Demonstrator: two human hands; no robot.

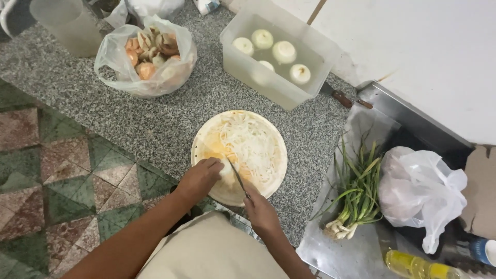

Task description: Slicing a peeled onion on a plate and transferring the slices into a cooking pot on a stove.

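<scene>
Grey speckled stone forms the surface (155, 119). From the head camera, the left hand (199, 178) presses curled fingers onto a peeled onion (226, 166) on the round cutting board (206, 134), near a heap of sliced onion (250, 142). The right hand (262, 213) grips a knife (237, 178) against it. Far right, a clear tub (243, 72) holds peeled onions in water.

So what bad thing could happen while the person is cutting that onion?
The knife in the right hand comes down right beside the fingers of the left hand holding the onion, so a slip could nick them. The round cutting board is already heaped with sliced onion, so pieces might spill onto the counter. The board also sits close to the counter's edge, so a hard push might tip it.
</scene>
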